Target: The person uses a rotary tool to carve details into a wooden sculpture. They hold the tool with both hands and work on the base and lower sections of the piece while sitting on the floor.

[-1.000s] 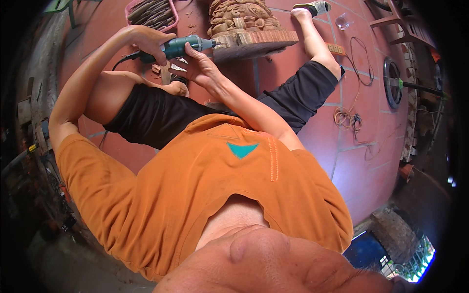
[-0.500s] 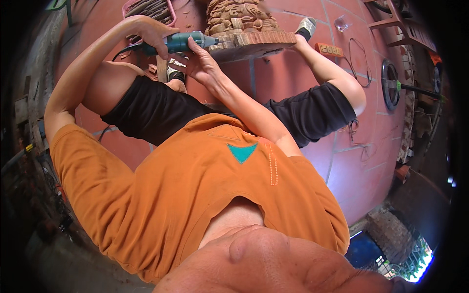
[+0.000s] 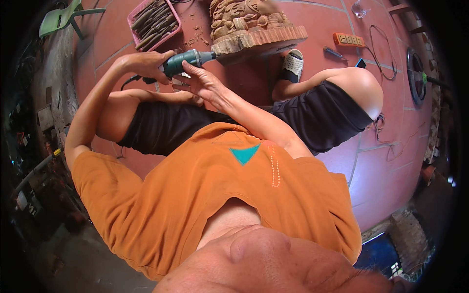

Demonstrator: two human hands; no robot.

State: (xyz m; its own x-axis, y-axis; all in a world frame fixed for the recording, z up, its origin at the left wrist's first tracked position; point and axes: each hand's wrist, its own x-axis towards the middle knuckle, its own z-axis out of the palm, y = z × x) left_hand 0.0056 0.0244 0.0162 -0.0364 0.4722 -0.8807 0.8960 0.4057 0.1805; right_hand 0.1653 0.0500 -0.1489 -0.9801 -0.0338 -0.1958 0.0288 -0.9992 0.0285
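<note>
The left hand (image 3: 150, 66) was wrapped around the rear of a green power tool (image 3: 183, 62); the right hand (image 3: 205, 86) rested its thumb against the tool, fingers loosely spread below. The tool pointed at the left end of a carved wood block (image 3: 259, 41) on the red tiled floor (image 3: 107, 35); contact couldn't be told.

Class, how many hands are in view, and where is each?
2: the left hand around the rear of the green power tool; the right hand farther forward, its thumb against the tool.
</note>
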